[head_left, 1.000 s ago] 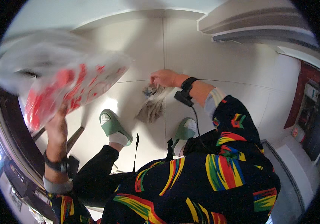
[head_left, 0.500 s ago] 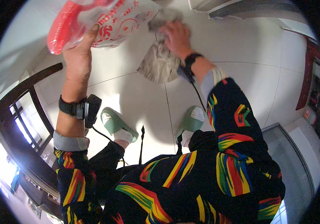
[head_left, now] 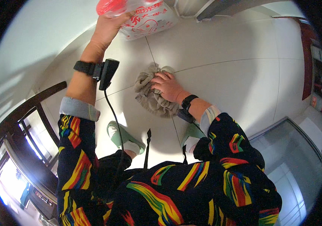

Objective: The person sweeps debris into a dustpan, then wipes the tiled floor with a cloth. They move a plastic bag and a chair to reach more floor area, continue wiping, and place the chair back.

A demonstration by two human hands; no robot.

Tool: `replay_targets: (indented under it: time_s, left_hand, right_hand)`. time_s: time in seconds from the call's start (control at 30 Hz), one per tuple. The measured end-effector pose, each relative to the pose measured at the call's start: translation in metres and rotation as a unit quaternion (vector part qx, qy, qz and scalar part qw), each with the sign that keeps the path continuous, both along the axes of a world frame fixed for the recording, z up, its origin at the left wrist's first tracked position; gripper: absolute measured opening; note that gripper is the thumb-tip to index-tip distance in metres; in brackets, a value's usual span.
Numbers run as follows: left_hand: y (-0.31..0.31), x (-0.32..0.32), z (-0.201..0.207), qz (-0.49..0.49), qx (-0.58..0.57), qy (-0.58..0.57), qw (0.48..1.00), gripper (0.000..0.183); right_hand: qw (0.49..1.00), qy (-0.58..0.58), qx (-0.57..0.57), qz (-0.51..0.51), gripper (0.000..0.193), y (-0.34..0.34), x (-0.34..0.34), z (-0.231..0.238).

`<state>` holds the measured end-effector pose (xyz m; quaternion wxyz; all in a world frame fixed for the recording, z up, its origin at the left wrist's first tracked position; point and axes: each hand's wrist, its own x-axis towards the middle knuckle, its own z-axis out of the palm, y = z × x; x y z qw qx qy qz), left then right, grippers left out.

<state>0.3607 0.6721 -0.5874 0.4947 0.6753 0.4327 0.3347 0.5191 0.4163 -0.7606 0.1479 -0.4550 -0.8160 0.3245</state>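
My left hand (head_left: pixel 110 28) is closed on a clear plastic bag (head_left: pixel 149 22) with red print, held up at the top of the view. A glossy red bundle (head_left: pixel 110 6) shows beside its fingers, cut off by the upper edge. My right hand (head_left: pixel 167 87) rests on a bunched grey-brown cloth (head_left: pixel 146 86), its fingers curled into the folds. The cloth lies on the floor ahead of my feet. What the bag contains cannot be made out.
Pale tiles cover the floor (head_left: pixel 221 86). My feet are in green slippers (head_left: pixel 116 133) behind the cloth. A dark wooden frame (head_left: pixel 33 103) stands at left, a grey-framed glass panel (head_left: pixel 289 150) at right. A white wall (head_left: pixel 55 34) rises at upper left.
My left hand and the bag have moved right and up. The right hand has come down nearer to me with the cloth, which was partly hanging and blurred and is now heaped on the floor.
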Motion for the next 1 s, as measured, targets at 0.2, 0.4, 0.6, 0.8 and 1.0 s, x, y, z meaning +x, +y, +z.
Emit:
replay_targets:
  time_s: [0.2, 0.4, 0.6, 0.8, 1.0]
  left_hand:
    - [0.030, 0.019, -0.024, -0.055, -0.113, -0.049, 0.991, 0.042]
    - [0.043, 0.011, -0.004, -0.060, 0.003, 0.184, 0.981, 0.047]
    - [0.047, 0.007, 0.004, -0.086, 0.045, 0.184, 0.978, 0.054]
    - [0.042, -0.002, -0.004, -0.113, -0.020, 0.133, 0.984, 0.052]
    - [0.037, -0.013, -0.003, -0.120, -0.045, 0.097, 0.987, 0.053]
  right_hand:
    - [1.000, -0.021, -0.008, -0.018, 0.034, -0.002, -0.005, 0.009]
    - [0.999, -0.020, -0.013, -0.038, 0.032, -0.005, -0.009, 0.015]
    - [0.998, -0.025, -0.031, -0.045, 0.029, -0.005, -0.011, 0.016]
    - [0.997, -0.024, -0.054, -0.050, 0.031, -0.007, -0.014, 0.010]
    - [0.997, -0.021, -0.060, -0.052, 0.031, -0.008, -0.014, 0.005]
